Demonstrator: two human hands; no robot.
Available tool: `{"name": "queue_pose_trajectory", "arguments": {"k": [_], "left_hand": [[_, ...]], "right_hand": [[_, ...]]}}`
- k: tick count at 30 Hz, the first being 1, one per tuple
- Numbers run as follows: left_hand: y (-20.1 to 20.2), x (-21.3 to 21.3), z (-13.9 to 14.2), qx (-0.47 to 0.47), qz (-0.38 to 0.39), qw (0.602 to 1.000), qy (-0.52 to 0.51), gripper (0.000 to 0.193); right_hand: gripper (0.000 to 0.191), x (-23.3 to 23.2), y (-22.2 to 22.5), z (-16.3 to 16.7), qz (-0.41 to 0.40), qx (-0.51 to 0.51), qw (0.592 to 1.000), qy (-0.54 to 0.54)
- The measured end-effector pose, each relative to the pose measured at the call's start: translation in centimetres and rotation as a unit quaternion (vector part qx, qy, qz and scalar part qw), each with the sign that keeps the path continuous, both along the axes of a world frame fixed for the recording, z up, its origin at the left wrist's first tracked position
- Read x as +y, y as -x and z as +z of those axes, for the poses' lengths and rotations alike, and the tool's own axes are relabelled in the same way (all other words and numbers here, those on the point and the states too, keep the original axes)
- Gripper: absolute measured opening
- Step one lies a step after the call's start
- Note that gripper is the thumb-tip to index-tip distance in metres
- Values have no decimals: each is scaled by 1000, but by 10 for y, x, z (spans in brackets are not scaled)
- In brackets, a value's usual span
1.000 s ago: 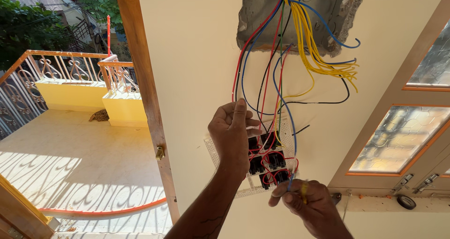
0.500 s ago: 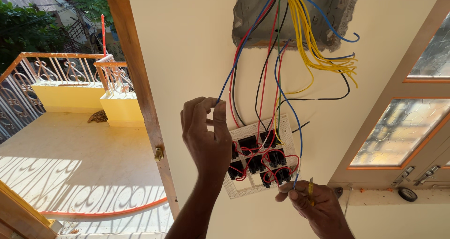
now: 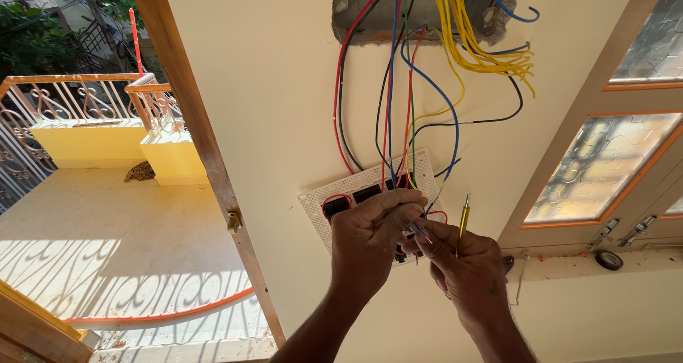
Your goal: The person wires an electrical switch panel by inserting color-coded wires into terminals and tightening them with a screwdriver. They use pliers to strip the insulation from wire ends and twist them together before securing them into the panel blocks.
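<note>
Head view: blue wire [image 3: 420,229] is pinched in left hand [image 3: 370,238] against white switch plate [image 3: 356,185], yellow-handled screwdriver [image 3: 463,217] is clamped in right hand [image 3: 466,270]; steadying near the terminal is advised.

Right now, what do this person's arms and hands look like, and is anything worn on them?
Both are bare: the left hand and the right hand have no gloves, and no rings or watch show. The forearms are uncovered as far as the picture reaches, so no sleeve is in view. The back of the right hand carries a small dark mark, too small to make out.
</note>
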State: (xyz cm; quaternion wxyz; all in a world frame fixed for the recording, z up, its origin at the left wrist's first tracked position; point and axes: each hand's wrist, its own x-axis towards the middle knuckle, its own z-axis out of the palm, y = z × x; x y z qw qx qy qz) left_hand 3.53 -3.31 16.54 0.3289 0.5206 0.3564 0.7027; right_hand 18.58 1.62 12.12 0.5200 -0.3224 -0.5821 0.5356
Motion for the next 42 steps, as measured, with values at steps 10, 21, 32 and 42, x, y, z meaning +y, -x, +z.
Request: {"name": "queue_pose_trajectory", "arguments": {"k": [10,21,32,42], "left_hand": [[26,-5,13,444,228,830,-248,35],[30,37,37,565,192,732,-327,25],[42,50,27,603,254,655,-377,25],[-2,44,29,602,251,688,-316,20]], "right_hand": [[41,5,1,-8,-50,-107,990,-76],[29,17,3,4,52,-93,977,-182],[38,31,-53,-3,-26,-229,973,-4],[27,35,-18,18,-98,-54,987,-118]]}}
